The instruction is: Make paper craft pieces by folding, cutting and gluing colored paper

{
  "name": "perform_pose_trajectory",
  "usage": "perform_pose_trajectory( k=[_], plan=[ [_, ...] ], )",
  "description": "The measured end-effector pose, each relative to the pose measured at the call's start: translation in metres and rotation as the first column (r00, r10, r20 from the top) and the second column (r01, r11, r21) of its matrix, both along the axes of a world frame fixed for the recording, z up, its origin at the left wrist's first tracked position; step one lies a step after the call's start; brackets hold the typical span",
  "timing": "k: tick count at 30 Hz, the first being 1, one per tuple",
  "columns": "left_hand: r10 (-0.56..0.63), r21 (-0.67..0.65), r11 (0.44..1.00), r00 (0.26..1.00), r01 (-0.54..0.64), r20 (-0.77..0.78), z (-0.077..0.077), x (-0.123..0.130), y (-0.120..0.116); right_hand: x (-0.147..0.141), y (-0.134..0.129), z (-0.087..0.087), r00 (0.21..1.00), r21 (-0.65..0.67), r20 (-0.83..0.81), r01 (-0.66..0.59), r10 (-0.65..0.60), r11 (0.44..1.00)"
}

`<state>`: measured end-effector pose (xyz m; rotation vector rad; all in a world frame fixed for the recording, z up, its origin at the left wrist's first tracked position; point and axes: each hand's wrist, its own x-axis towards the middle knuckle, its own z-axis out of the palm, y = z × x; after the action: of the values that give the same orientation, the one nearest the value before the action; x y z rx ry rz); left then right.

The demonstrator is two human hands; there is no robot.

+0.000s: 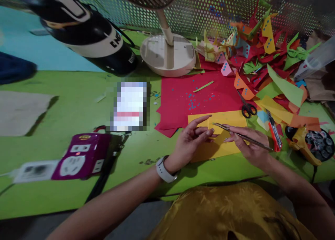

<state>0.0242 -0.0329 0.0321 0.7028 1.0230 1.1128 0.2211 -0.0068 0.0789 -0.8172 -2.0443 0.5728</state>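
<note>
My left hand [192, 139], with a pale watch on its wrist, is closed in a pinch. A small folded piece of yellow paper seems to be between its thumb and fingers, hard to tell from the yellow sheet [204, 152] below. Metal tweezers [252, 140] lie in the grip of my right hand [251, 151]. Their tips point left, close to the left fingertips; whether they touch the paper piece I cannot tell. Under the yellow sheet's far edge spreads a red sheet [175, 100], sprinkled with tiny blue dots and a thin green strip [203, 86].
Small scissors [248, 110] and an orange box cutter [274, 135] lie right, by a pile of cut, dotted paper [246, 55]. A fan base [180, 64], black bottle [104, 44], phone [131, 105] and purple power socket [81, 154] stand or lie on the green table [138, 180].
</note>
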Motion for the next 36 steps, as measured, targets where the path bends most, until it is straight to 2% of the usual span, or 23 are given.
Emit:
perform_pose_trajectory(
  k=[9,13,22,26,29,31,33,36],
  plan=[
    [-0.002,0.035,0.999,1.000,0.002,-0.004,-0.003,0.001,-0.001,0.000,0.000,0.000,0.999,0.001,0.031,0.013,-0.013,1.000],
    [0.006,0.021,1.000,1.000,-0.006,-0.016,-0.001,0.000,0.001,0.001,-0.002,0.000,0.999,-0.026,-0.048,-0.009,0.007,1.000],
    [0.063,0.021,0.998,0.997,-0.063,-0.038,-0.011,-0.001,0.005,0.009,-0.011,0.002,0.988,-0.196,-0.142,0.037,-0.066,0.980],
    [0.142,0.054,0.989,0.989,-0.140,-0.043,-0.010,0.000,0.006,0.034,-0.022,0.000,0.964,-0.210,-0.174,0.163,-0.200,0.964],
    [0.210,0.072,0.976,0.977,-0.207,-0.032,-0.009,-0.002,0.010,0.056,-0.034,-0.008,0.917,-0.251,-0.203,0.289,-0.343,0.924],
    [0.258,0.078,0.963,0.966,-0.258,0.000,-0.009,-0.004,0.014,0.064,-0.043,-0.014,0.890,-0.311,-0.213,0.329,-0.403,0.892],
    [0.304,0.076,0.949,0.952,-0.306,0.038,-0.010,-0.005,0.018,0.063,-0.050,-0.017,0.887,-0.390,-0.232,0.290,-0.398,0.874],
    [0.315,0.079,0.945,0.947,-0.319,0.057,-0.012,-0.004,0.021,0.049,-0.056,-0.016,0.923,-0.518,-0.280,0.087,-0.265,0.851]
  ],
)
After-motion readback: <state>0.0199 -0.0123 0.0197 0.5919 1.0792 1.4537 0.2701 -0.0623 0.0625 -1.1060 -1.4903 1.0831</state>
